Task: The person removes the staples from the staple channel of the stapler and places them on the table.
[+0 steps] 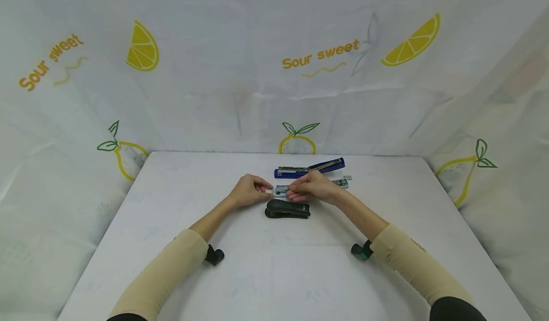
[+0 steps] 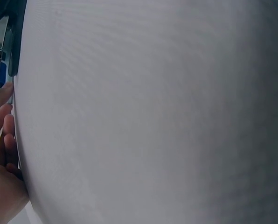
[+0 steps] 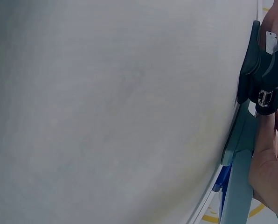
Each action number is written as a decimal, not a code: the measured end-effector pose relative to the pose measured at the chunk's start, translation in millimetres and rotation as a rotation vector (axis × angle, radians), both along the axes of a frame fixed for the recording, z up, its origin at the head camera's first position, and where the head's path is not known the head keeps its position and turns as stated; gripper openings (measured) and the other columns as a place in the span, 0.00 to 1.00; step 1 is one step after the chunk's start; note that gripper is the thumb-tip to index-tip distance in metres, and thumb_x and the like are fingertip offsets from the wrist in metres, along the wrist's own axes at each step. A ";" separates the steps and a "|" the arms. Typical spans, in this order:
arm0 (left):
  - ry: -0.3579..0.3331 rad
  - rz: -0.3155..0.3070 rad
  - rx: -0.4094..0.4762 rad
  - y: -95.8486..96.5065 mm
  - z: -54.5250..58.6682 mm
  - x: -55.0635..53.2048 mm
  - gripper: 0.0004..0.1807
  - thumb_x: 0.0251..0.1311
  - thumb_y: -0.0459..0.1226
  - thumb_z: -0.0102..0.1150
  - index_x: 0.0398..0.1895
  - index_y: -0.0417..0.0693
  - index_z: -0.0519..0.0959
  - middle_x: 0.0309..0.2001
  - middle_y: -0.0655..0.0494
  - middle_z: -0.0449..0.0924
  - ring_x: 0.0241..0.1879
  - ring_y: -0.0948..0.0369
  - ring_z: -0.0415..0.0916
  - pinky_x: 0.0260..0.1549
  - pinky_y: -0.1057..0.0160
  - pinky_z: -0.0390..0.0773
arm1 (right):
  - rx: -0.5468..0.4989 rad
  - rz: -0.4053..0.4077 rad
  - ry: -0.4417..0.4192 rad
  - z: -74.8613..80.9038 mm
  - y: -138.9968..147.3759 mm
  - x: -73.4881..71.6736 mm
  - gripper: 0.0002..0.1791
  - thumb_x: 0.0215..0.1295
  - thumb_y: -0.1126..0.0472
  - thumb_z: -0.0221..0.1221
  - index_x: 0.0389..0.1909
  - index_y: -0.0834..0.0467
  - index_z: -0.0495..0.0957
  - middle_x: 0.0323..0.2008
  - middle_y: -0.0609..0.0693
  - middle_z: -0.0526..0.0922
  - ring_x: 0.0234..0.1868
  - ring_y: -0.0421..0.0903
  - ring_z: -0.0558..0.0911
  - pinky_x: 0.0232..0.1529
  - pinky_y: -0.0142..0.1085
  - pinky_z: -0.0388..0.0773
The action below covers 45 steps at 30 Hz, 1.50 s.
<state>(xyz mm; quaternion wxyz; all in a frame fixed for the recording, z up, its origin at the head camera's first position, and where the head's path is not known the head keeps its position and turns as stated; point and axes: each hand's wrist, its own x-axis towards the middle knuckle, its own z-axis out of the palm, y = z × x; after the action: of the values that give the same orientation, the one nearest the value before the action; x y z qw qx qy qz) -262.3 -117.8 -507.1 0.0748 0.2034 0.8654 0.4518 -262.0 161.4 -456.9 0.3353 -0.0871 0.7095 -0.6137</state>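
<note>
A light blue stapler (image 1: 281, 191) lies unfolded across the table, its lid swung out to the right. My left hand (image 1: 250, 191) pinches its left end between thumb and fingers. Over its middle is my right hand (image 1: 315, 187), fingertips pinched together at the staple channel; whatever lies between them is hidden. Just in front of both hands sits a black stapler (image 1: 288, 208), closed. Behind them a dark blue stapler (image 1: 291, 173) is laid out unfolded too. The right wrist view shows the light blue lid (image 3: 239, 186) beneath the right hand.
A small greyish piece (image 1: 348, 177), too small to identify, lies beyond the light blue lid. The white table (image 1: 274, 273) reaches back to a printed curtain (image 1: 206, 83). Dark wrist mounts (image 1: 214, 255) stick out from both sleeves.
</note>
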 end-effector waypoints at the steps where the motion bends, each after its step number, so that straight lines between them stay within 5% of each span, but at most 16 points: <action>1: 0.002 -0.001 -0.001 -0.1 -0.2 0.0 0.15 0.57 0.39 0.81 0.46 0.43 0.93 0.28 0.59 0.83 0.28 0.66 0.70 0.32 0.70 0.69 | 0.001 -0.003 0.004 -0.4 -0.3 -0.1 0.18 0.81 0.68 0.58 0.63 0.78 0.78 0.43 0.56 0.95 0.42 0.43 0.95 0.48 0.35 0.90; 27: 0.002 0.007 0.004 -0.9 -3.1 0.0 0.15 0.57 0.39 0.81 0.46 0.44 0.93 0.28 0.60 0.82 0.28 0.66 0.70 0.32 0.70 0.69 | 0.146 -0.059 0.177 5.0 -21.4 -1.3 0.13 0.76 0.64 0.66 0.49 0.73 0.87 0.37 0.58 0.95 0.36 0.45 0.95 0.45 0.40 0.91; 45: 0.012 -0.007 -0.006 -1.0 -1.3 1.1 0.14 0.58 0.39 0.81 0.46 0.44 0.93 0.28 0.59 0.83 0.28 0.67 0.70 0.32 0.70 0.70 | 0.129 -0.157 0.216 36.2 30.2 -2.6 0.16 0.78 0.63 0.64 0.55 0.72 0.84 0.40 0.55 0.95 0.42 0.47 0.95 0.55 0.52 0.88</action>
<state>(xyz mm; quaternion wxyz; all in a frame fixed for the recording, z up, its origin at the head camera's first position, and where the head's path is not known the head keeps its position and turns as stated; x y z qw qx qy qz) -261.2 -118.9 -508.5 0.0720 0.2089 0.8665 0.4476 -264.6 191.6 -420.7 0.2130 -0.0753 0.7839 -0.5783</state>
